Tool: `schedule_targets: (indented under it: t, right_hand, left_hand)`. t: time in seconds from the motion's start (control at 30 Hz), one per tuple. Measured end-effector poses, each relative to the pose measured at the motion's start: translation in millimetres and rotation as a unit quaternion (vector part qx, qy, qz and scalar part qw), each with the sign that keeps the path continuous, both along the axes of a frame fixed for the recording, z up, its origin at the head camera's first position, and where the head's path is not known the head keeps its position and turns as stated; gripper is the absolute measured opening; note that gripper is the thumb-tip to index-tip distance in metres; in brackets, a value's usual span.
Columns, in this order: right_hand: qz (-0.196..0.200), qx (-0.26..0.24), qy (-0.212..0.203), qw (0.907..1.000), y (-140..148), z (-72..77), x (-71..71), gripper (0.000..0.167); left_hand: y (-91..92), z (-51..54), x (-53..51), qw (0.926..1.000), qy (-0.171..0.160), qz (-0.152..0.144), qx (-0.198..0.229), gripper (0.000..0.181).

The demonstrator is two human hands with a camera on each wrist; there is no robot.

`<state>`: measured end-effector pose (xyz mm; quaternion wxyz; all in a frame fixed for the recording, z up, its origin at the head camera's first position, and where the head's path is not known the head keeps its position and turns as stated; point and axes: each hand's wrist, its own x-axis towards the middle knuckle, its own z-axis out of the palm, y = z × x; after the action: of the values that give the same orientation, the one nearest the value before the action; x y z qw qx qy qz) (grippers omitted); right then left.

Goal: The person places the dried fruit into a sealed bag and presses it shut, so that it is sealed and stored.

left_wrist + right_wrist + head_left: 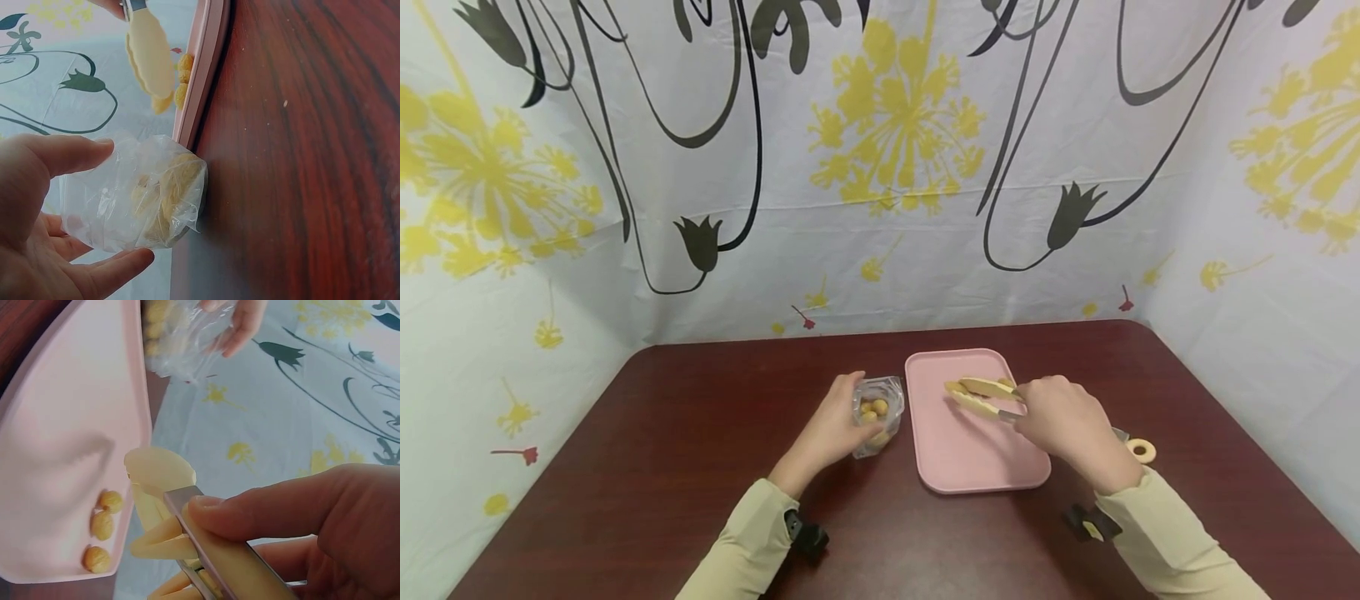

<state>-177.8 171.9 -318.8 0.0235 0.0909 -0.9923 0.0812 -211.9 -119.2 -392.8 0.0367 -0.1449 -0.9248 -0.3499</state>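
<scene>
My left hand (835, 425) holds a clear plastic bag (119, 200) between thumb and fingers. Inside the bag, which stands on the table, lie several small round yellow-brown balls (872, 410). With my right hand (1067, 421) I grip metal tongs (215, 550) with cream-coloured tips over a pink tray (943, 458). The tips stand somewhat apart; whether a ball sits between them I cannot tell. Three wrinkled balls (102, 524) lie in a row on the tray near its far edge, partly hidden behind the tongs in the head view.
The dark red-brown table (715, 433) carries everything. A cream ring (1141, 451) shows beside my right wrist, to the right of the tray. White cloth (865, 275) with yellow and dark flowers hangs behind the table and along both sides.
</scene>
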Motion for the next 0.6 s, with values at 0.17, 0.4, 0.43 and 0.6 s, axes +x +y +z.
schedule_targets:
  t: [0.17,0.4,0.43,0.6]
  right_hand:
    - [0.011,0.007,0.007,0.9999,-7,9.3,4.8,0.012]
    - [0.032,0.004,0.021,0.9993,-22,23.7,9.9,0.024]
    - [0.035,0.002,0.021,0.9992,-25,25.4,10.4,0.025]
    - [0.05,-0.001,0.019,0.9985,-39,30.6,12.4,0.021]
  left_hand:
    - [0.1,-0.9,-0.5,1.0,-0.009,0.0,0.001,0.081]
    - [1.0,-0.1,-0.5,1.0,-0.001,-0.002,-0.001,0.082]
    - [1.4,0.3,-0.3,1.0,-0.003,-0.001,-0.001,0.082]
    - [3.0,2.2,0.7,0.9998,-0.02,0.003,0.0,0.083]
